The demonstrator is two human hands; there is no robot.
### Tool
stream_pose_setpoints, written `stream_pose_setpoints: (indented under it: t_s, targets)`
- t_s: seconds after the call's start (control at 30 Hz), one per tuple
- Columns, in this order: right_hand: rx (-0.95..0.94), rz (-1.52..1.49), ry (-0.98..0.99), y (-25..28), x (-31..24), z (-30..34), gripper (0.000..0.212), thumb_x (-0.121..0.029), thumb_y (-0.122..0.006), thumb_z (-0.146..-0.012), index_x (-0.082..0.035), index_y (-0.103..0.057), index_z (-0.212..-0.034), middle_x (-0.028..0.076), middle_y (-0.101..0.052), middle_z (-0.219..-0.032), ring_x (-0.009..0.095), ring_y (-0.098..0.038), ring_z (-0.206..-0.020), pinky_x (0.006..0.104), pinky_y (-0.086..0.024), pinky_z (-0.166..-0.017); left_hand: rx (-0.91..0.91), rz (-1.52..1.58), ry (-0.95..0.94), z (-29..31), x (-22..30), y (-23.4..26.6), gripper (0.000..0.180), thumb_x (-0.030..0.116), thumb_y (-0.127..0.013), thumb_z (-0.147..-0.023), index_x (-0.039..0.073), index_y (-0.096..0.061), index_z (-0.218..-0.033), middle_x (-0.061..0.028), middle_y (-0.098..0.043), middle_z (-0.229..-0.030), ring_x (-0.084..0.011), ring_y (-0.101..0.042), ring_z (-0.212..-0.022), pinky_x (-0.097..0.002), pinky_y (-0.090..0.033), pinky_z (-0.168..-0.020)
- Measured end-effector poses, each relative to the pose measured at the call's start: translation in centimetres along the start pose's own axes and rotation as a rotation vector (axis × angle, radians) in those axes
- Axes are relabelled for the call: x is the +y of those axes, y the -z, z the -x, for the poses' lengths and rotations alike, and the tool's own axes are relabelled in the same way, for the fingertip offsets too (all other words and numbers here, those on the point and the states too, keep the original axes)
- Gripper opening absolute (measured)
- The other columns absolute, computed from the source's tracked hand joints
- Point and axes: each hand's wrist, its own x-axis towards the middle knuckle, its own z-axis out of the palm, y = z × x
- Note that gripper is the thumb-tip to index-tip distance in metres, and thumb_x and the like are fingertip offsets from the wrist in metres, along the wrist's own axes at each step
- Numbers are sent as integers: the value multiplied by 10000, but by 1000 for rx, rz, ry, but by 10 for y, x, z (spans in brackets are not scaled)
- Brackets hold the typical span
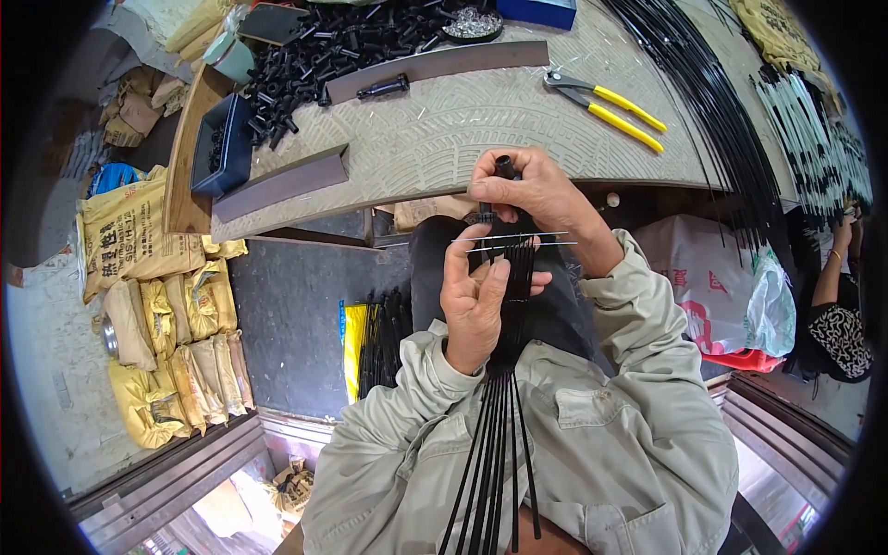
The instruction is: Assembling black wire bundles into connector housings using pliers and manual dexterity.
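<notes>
From where I stand, the black rods run along the person's lap, their far ends gathered just on the near side of the surface. The left hand pinches that bundle, thumb on top and fingertips showing past its right side. The right hand, farther off, grips a dark tube between thumb and fingers. Thin pale wires cross the far ends from left to right; whether they thread through the rods I can't make out from here. I'd keep those ends level and the left thumb firm so none slips out of order, hold the tube in line with the bundle, and avoid kinking the wires.
</notes>
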Motion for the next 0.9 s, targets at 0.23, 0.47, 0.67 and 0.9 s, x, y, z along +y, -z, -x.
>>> stream_pose_setpoints:
  t_s: [0.23,0.47,0.67,0.9]
  targets:
    - [22,-27,-10,-1,3,-2,192,-203,-701,-762,-69,-569,-729,-38,-509,-602,22,-452,-478,158,-354,-421,-9,8,-11,-3,-2,-2,386,149,-423,-933,71,-245,-1266,-275,-535,-1112,-295,-646,-797,-342,-552,-684]
    - [44,3,-7,-5,4,-5,235,-221,-705,-760,-86,-520,-707,-44,-490,-591,19,-444,-460,156,-346,-407,10,-7,-9,-3,-1,-2,408,154,-427,-931,62,-232,-1278,-274,-538,-1107,-295,-646,-792,-343,-552,-678]
    - [42,36,-10,-5,2,-6,264,-231,-707,-758,-96,-492,-686,-47,-480,-584,15,-426,-438,159,-328,-386,24,-14,2,-2,-2,-4,404,164,-433,-930,63,-235,-1266,-270,-541,-1105,-291,-647,-786,-336,-549,-674]
    - [42,39,-5,-8,0,-7,285,-222,-707,-755,-103,-467,-657,-46,-489,-578,9,-412,-437,156,-305,-377,30,-37,9,-3,-2,-5,386,176,-435,-930,65,-233,-1240,-267,-543,-1103,-287,-649,-780,-330,-544,-669]
